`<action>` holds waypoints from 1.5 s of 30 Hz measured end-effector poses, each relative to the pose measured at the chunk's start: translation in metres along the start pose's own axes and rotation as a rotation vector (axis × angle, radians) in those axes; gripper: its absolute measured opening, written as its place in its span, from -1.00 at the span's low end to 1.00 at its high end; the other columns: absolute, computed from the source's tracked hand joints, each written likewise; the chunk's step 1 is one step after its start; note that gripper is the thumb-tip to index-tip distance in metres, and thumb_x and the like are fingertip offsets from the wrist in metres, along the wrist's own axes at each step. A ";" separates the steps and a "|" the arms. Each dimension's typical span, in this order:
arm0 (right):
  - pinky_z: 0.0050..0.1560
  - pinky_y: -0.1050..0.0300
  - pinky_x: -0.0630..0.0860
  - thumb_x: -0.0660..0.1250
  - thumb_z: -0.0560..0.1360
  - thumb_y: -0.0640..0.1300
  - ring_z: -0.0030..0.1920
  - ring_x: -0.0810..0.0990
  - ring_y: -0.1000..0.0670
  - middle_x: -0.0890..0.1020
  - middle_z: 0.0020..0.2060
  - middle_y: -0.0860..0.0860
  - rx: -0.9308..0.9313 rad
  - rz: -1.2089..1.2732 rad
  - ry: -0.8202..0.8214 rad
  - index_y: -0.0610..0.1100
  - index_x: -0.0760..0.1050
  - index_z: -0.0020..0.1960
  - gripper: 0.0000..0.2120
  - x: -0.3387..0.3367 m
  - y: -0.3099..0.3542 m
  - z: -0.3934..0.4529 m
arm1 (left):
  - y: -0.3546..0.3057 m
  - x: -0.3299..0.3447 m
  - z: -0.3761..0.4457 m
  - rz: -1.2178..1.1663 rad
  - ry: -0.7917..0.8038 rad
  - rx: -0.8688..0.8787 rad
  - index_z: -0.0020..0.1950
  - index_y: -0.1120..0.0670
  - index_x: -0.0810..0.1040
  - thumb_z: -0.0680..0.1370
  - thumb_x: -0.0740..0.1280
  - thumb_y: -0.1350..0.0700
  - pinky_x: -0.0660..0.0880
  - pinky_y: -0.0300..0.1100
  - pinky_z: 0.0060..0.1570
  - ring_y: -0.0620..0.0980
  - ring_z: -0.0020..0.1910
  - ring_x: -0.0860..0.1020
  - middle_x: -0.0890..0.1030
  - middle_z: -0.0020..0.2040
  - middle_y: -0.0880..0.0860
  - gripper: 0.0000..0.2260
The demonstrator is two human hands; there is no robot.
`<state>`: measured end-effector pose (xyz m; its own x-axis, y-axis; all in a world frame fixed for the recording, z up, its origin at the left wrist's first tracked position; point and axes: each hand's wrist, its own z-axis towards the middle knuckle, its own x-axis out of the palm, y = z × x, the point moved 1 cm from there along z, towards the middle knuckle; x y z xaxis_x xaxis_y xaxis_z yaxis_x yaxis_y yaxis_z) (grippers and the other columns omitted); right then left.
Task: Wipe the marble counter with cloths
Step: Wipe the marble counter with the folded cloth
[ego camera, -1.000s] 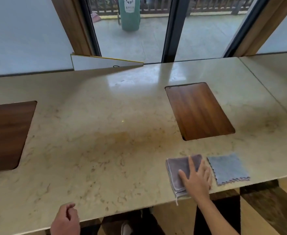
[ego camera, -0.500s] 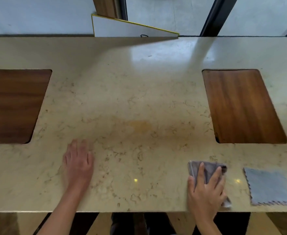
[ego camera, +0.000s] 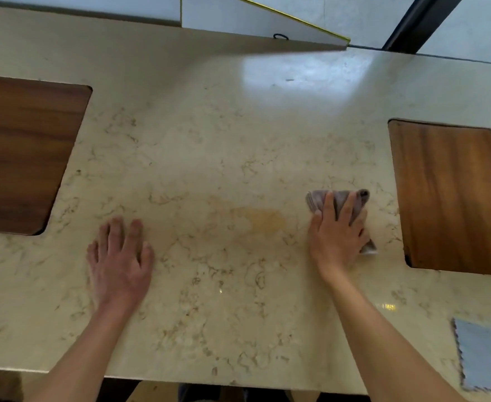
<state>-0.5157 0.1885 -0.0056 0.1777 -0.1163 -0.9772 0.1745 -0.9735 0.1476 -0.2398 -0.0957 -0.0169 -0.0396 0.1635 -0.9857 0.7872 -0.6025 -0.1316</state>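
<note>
Spare blue cloth [ego camera: 487,355] parked at the near edge, could easily get knocked off by a forearm. Left hand [ego camera: 119,262] flat, fingers spread on bare marble counter [ego camera: 209,146]. Right hand [ego camera: 337,236] splayed, pressing bunched grey cloth [ego camera: 340,200] beside wood inset [ego camera: 453,198]; might snag there, probably skipping the yellowish stain [ego camera: 264,221].

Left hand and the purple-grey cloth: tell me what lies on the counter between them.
The head view shows only bare marble counter between the left hand and the purple-grey cloth, marked by a faint yellowish stain. No object lies there.
</note>
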 end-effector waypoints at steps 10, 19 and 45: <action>0.44 -0.29 0.20 -0.03 0.59 0.28 0.60 0.13 -0.16 0.14 0.64 0.04 -0.329 -0.028 0.137 0.22 0.22 0.58 -0.42 -0.003 0.028 -0.001 | -0.003 -0.008 -0.002 -0.018 0.006 -0.011 0.59 -0.03 0.23 0.60 0.01 -0.16 0.05 0.18 0.50 0.15 0.61 0.04 0.16 0.62 0.12 -0.44; 0.58 -0.30 0.02 0.00 0.69 0.17 0.65 -0.10 -0.28 -0.06 0.68 -0.06 -0.349 -0.006 0.124 0.16 0.07 0.64 -0.47 0.013 0.091 -0.018 | 0.000 -0.001 0.000 0.019 -0.017 0.006 0.59 -0.07 0.19 0.61 0.02 -0.16 0.08 0.17 0.48 0.16 0.59 0.07 0.17 0.61 0.11 -0.46; 0.57 -0.30 0.03 -0.02 0.73 -0.03 0.65 -0.07 -0.28 -0.03 0.68 -0.11 0.309 0.172 -0.002 -0.01 0.07 0.66 -0.49 0.011 0.124 -0.061 | 0.082 -0.024 0.014 -0.157 -0.063 -0.018 0.44 0.10 0.40 0.60 0.16 0.00 0.24 0.19 0.42 0.20 0.51 0.27 0.32 0.53 0.16 -0.57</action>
<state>-0.4326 0.0780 0.0111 0.1771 -0.2834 -0.9425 -0.1589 -0.9533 0.2568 -0.1827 -0.1596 -0.0057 -0.2010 0.2044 -0.9580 0.7791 -0.5594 -0.2828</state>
